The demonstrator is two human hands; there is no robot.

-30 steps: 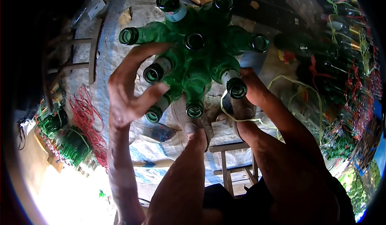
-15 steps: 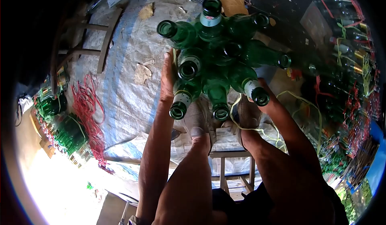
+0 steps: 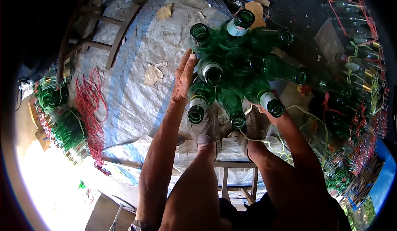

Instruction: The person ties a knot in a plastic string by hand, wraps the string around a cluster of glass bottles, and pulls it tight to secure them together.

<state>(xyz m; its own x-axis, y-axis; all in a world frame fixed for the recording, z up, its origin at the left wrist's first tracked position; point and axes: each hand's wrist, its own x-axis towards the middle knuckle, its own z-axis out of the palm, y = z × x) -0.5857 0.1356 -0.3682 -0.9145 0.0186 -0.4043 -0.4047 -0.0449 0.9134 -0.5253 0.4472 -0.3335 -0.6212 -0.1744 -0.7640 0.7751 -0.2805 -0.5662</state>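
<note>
A bundle of several green glass bottles [image 3: 230,92] stands in front of me, necks fanning out toward the camera. Some necks carry white or pale labels. My left hand [image 3: 185,77] presses against the bundle's left side, its fingers partly hidden behind the glass. On the lower right, my right hand [image 3: 273,114] holds the bundle near a bottle with a worn white label; most of its fingers are hidden. A loose pale-yellow strip of twine [image 3: 304,108] trails from beneath the bottles to the right. My shoes [image 3: 204,127] are just below the bundle.
A grey-white tarpaulin [image 3: 128,119] with blue stripes covers the floor. A wooden frame [image 3: 118,41] lies upper left, red twine [image 3: 89,115] below it. Tied green bottles [image 3: 68,127] are at left; more stacked bottles [image 3: 359,72] line the right. A wooden stool [image 3: 235,165] is beneath me.
The bottle bundle has shifted right and slightly down in view, its necks leaning differently. Both hands have moved right with it. The camera view has also shifted a little.
</note>
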